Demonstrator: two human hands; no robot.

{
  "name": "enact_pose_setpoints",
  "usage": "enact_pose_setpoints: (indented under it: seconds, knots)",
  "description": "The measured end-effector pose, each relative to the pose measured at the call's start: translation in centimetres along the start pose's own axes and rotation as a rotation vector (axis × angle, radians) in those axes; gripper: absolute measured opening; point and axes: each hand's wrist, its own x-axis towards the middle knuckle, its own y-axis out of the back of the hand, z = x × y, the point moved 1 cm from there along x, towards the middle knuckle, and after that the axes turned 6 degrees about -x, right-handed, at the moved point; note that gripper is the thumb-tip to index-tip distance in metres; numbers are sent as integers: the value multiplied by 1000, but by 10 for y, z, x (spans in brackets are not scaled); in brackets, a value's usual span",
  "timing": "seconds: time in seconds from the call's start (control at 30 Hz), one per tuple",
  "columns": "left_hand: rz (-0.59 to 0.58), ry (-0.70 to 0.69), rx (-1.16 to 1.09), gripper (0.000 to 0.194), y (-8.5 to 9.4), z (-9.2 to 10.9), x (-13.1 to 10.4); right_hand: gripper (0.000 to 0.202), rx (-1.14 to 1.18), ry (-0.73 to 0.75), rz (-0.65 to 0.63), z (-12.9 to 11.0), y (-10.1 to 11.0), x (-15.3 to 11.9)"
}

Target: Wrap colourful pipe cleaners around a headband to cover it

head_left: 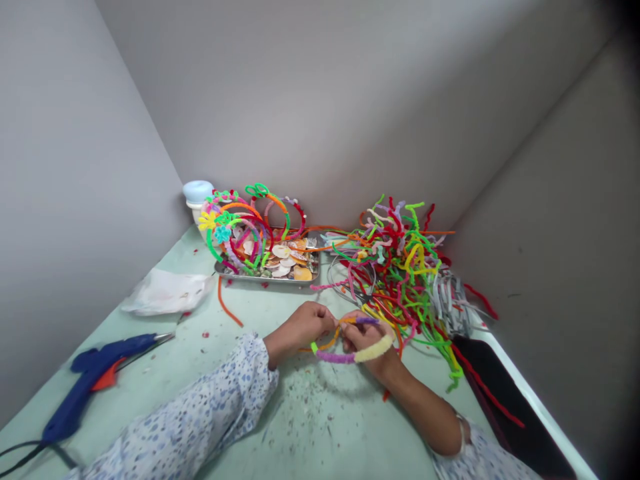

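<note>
Between my two hands is a headband wrapped in purple, pale yellow, green and orange fuzzy pipe cleaner. My right hand is closed around its far side, with the pale yellow part crossing in front of the palm. My left hand pinches at an orange pipe cleaner where it meets the band. Its fingertips almost touch those of the right hand. The exact grip of the left fingers is partly hidden.
Finished-looking colourful headbands stand on a metal tray of shell-like discs. A tangled pile of pipe cleaners lies at right, beside a black flat object. At left are a blue glue gun and a plastic bag.
</note>
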Motion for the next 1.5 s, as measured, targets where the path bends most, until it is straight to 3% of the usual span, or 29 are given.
enact_pose_setpoints:
  seconds: [0.27, 0.57, 0.73, 0.87, 1.07, 1.13, 1.23, 1.5]
  knots:
    - [-4, 1, 29, 16, 1, -7, 2, 12, -47, 85, -12, -3, 0, -1]
    - [-72, -1, -90, 18, -1, 2, -1, 18, -25, 119, -20, -9, 3, -2]
    - [-128, -42, -156, 25, 0, 0, -1, 23, 117, 66, -8, -8, 3, -2]
    - [-81, -18, -271, 33, 4, -4, 2, 23, 226, 21, 71, 6, 1, 2]
    - [-41, -109, -313, 23, 3, -10, 8, 26, 445, -78, 103, 18, 0, 7]
    - [-70, -205, -331, 23, -1, -7, 5, 24, 482, -71, 111, 16, -1, 7]
    - [-115, -268, -363, 27, -7, -3, 0, 25, 471, -73, 108, 14, -1, 6]
    - [-59, -354, -341, 24, -10, -8, -3, 29, 344, -63, 73, 17, -1, 7]
